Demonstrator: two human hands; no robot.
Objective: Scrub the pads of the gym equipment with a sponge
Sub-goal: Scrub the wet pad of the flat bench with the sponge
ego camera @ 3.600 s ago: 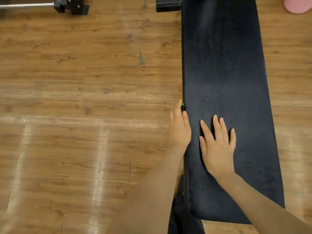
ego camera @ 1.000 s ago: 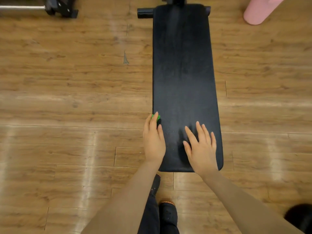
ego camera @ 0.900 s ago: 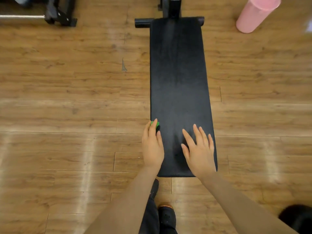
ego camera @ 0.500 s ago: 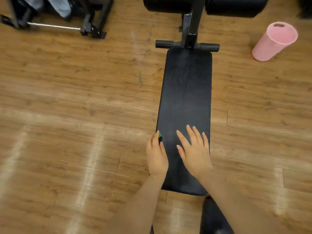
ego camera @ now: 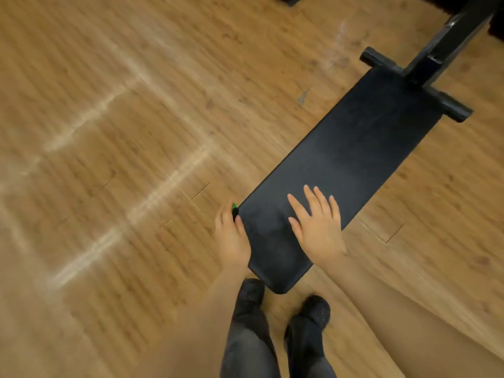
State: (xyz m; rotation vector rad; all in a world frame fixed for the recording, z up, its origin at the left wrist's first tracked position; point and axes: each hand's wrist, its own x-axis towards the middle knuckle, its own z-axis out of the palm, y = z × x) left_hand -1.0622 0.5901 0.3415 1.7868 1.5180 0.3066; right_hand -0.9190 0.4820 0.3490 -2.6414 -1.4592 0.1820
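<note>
Floor: wood-grain plank flooring point(ego camera: 136, 118), tan, with pale streaks of reflected light running from 8 o'clock toward 1 o'clock. Much of it is motion-blurred. A small grey chip or mark point(ego camera: 303, 95) sits in the boards near the far left edge of the pad.

Equipment: a long black bench pad point(ego camera: 354, 148) lies diagonally across the view, its near rounded end at 6 o'clock and its far end at 1 o'clock. The surface is matte and finely textured. At the far end a black metal frame point(ego camera: 436, 50) rises out of view, with a black crossbar point(ego camera: 452, 107) lying across the pad's end.

Left hand point(ego camera: 231, 238): placed at the pad's left edge, toward 7 o'clock of the pad, back of the hand uppermost. The fingers curl over a green sponge point(ego camera: 234, 206), of which only a sliver shows beyond the fingertips, against the pad's side edge.

Right hand point(ego camera: 319, 227): resting flat on top of the pad near its close end, fingers straight and spread, pointing toward 12 o'clock, gripping nothing.

Person: two dark shoes point(ego camera: 313, 312) and dark trouser legs stand on the floor at 6 o'clock, just below the pad's near end. Both forearms enter from the bottom of the view.
</note>
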